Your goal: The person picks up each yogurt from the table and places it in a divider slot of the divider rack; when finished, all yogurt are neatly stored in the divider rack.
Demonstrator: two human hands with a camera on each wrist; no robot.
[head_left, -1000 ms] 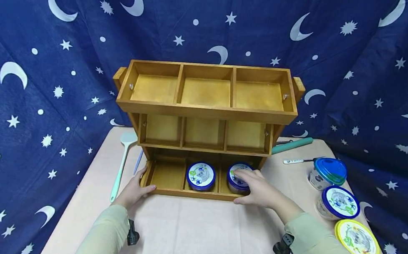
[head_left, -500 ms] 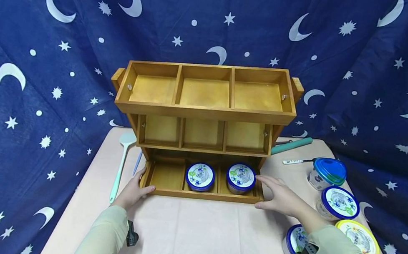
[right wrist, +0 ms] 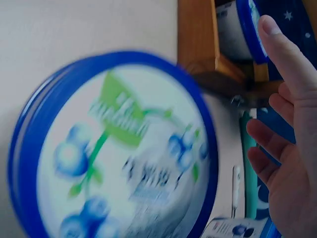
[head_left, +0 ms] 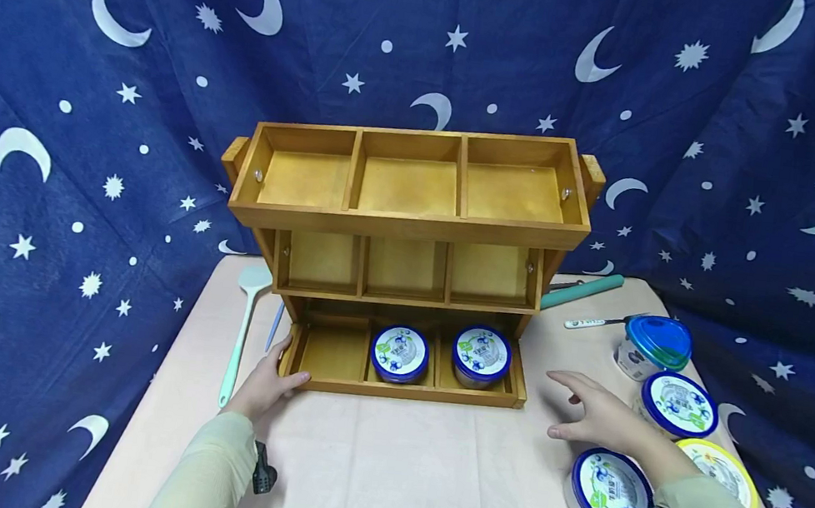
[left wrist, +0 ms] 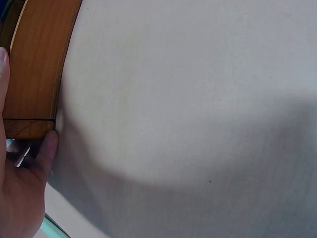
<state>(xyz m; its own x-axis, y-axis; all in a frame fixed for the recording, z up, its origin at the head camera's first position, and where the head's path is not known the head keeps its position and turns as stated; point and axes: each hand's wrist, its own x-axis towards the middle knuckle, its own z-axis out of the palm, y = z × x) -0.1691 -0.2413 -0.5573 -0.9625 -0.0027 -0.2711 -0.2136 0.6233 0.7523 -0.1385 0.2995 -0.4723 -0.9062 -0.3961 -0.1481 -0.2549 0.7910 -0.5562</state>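
A wooden three-tier organizer box [head_left: 411,225] stands at the middle of the table, its tiers split into compartments. My left hand [head_left: 264,382] grips the lower left front corner of the bottom tier, thumb at the front rim and fingers along the side. In the left wrist view, a fingertip [left wrist: 49,141] touches that corner. Two blue-lidded round tubs sit in the bottom tier: one tub [head_left: 399,354] in the middle compartment, another tub [head_left: 481,355] in the right. Holding nothing, my right hand [head_left: 603,419] hovers right of the box, behind a third blue-lidded tub [head_left: 610,488] on the table.
Along the right edge are a tub with a clear blue lid [head_left: 657,341], another blue-rimmed tub [head_left: 679,404] and a yellow-lidded tub [head_left: 715,472]. A green roll [head_left: 584,291] and a thin white-handled tool [head_left: 588,323] lie behind. A mint spatula [head_left: 245,328] lies left.
My right hand has left the tub in the right compartment and moved right, away from the box. The tub on the table has come into sight. My left hand stays at the corner.
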